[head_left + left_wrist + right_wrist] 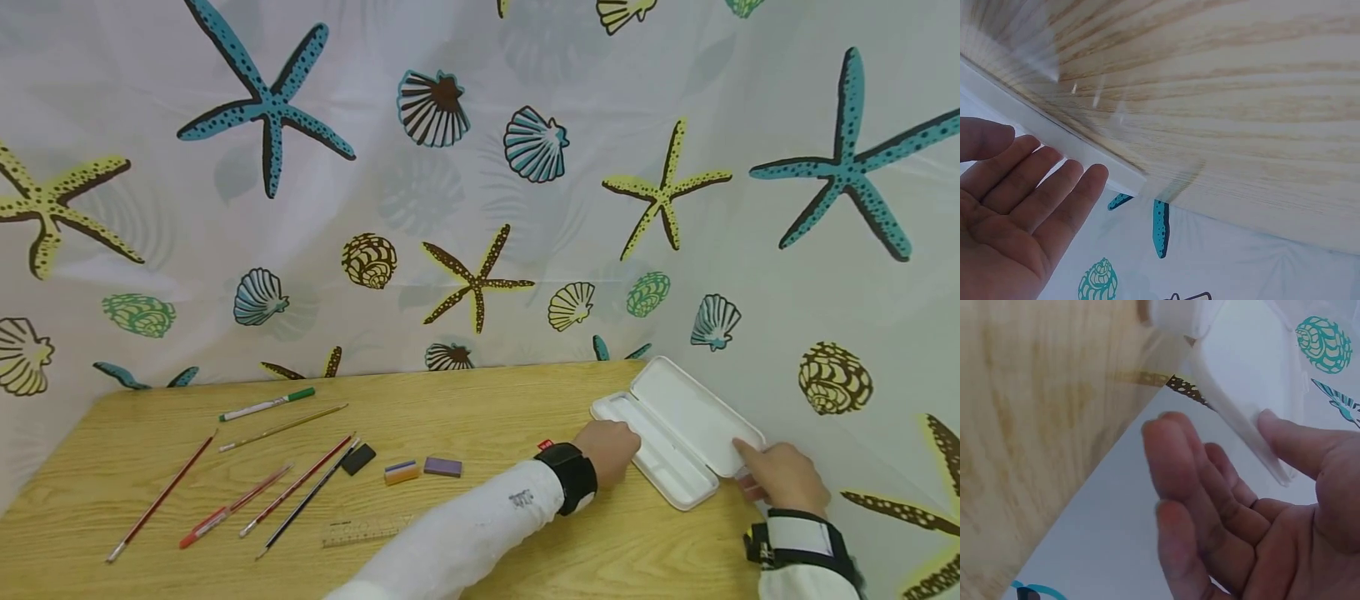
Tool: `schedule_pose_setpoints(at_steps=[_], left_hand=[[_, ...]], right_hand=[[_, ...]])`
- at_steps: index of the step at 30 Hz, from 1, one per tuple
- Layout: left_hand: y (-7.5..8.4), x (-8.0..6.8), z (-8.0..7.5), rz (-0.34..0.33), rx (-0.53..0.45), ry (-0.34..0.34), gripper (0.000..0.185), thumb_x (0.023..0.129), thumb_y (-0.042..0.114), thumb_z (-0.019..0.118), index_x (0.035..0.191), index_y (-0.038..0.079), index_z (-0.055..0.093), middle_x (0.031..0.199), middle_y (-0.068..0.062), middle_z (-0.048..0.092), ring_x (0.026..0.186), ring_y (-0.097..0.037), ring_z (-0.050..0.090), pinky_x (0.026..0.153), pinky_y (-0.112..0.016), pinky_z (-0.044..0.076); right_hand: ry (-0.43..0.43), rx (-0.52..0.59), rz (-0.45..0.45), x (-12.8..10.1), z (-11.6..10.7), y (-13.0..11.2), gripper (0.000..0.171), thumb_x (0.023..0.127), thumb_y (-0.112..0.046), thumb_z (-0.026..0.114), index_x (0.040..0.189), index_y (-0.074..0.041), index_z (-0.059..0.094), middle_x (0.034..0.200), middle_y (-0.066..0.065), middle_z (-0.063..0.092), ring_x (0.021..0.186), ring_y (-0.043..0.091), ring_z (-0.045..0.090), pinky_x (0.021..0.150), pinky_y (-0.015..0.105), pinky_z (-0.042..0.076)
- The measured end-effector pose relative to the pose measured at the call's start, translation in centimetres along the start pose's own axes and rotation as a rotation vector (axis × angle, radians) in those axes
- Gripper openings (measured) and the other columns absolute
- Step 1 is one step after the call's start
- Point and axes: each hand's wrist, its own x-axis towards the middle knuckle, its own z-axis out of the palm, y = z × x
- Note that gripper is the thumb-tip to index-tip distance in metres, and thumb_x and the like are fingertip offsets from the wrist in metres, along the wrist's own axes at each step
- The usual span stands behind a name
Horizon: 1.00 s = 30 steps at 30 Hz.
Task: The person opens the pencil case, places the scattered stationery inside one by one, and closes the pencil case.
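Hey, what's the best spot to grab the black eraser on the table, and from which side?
Pinch the black eraser across its two long sides, coming straight down from above. It lies flat on the table, a small block, so its side faces are the only grip. The black pencil runs right along its left edge, so keep the fingers high and narrow there.

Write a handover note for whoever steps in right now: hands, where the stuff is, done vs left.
Left hand: open, fingers straight, against the near-left edge of the white case.
Right hand: thumb laid on the raised lid's edge, fingers loosely curled beneath; I can't confirm a pinch.
The case lies open and empty at the right end of the table, lid tilted back toward the curtain.
Not yet in the case: green-capped pen, pencils and pens, black eraser, orange eraser, purple eraser, clear ruler, all on the left half.
Done: case open. Left: likely packing, if that's the aim.
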Motion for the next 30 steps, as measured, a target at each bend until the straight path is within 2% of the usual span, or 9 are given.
schedule_pose_setpoints(at_steps=[3,7,10,15,20,25,30], left_hand=[[-0.1,0.0,-0.3,-0.001,-0.010,-0.009,0.008,0.099,0.020,0.068,0.102,0.025,0.074,0.089,0.011,0.071,0.076,-0.002,0.062,0.067,-0.020,0.051],[-0.1,0.1,-0.7,0.009,-0.004,-0.011,0.008,0.100,0.020,0.068,0.103,0.025,0.074,0.090,0.011,0.071,0.075,-0.002,0.061,0.067,-0.019,0.050],[-0.3,0.2,-0.8,0.012,-0.019,0.004,0.008,0.100,0.020,0.067,0.100,0.024,0.074,0.086,0.011,0.070,0.072,-0.002,0.060,0.065,-0.019,0.049],[-0.5,0.6,-0.6,0.002,-0.043,0.020,0.007,0.099,0.020,0.068,0.098,0.023,0.074,0.083,0.010,0.069,0.068,-0.002,0.058,0.063,-0.019,0.049],[-0.5,1.0,-0.2,-0.005,-0.045,0.017,0.007,0.099,0.020,0.069,0.100,0.024,0.075,0.083,0.011,0.069,0.067,-0.002,0.057,0.061,-0.019,0.048],[-0.4,1.6,-0.1,-0.030,-0.069,0.005,0.005,0.096,0.021,0.073,0.101,0.024,0.074,0.086,0.011,0.069,0.070,-0.002,0.059,0.063,-0.019,0.049],[-1.3,2.6,-0.2,-0.104,-0.132,0.061,0.008,0.093,0.019,0.078,0.099,0.021,0.074,0.091,0.009,0.071,0.080,-0.003,0.065,0.068,-0.019,0.051]], right_hand=[[-0.026,0.032,0.017,0.4,0.0,0.4,0.069,0.105,-0.048,0.045,0.097,0.019,0.062,0.067,0.008,0.071,0.061,0.022,0.070,0.058,0.035,0.051],[-0.118,0.113,-0.015,0.5,-0.3,0.5,0.074,0.101,-0.052,0.054,0.105,0.021,0.060,0.072,0.008,0.072,0.066,0.023,0.071,0.064,0.038,0.058],[-0.154,0.106,-0.045,0.0,-0.5,0.3,0.069,0.099,-0.051,0.060,0.100,0.018,0.064,0.073,0.007,0.071,0.067,0.022,0.069,0.065,0.039,0.058],[-0.135,0.057,-0.058,-1.4,-0.2,-0.5,0.054,0.099,-0.043,0.062,0.082,0.007,0.071,0.067,0.005,0.070,0.061,0.020,0.067,0.058,0.036,0.054],[-0.162,0.101,-0.055,-2.3,0.8,-1.1,0.050,0.099,-0.038,0.063,0.080,0.007,0.069,0.067,0.007,0.070,0.058,0.019,0.067,0.057,0.034,0.056],[-0.124,0.105,-0.045,-2.7,1.9,-1.5,0.046,0.097,-0.035,0.067,0.079,0.007,0.067,0.063,0.007,0.068,0.055,0.019,0.067,0.054,0.034,0.054],[-0.098,0.097,-0.065,-2.4,2.5,-1.7,0.041,0.095,-0.031,0.069,0.075,0.005,0.067,0.060,0.007,0.067,0.052,0.019,0.066,0.050,0.032,0.052]])
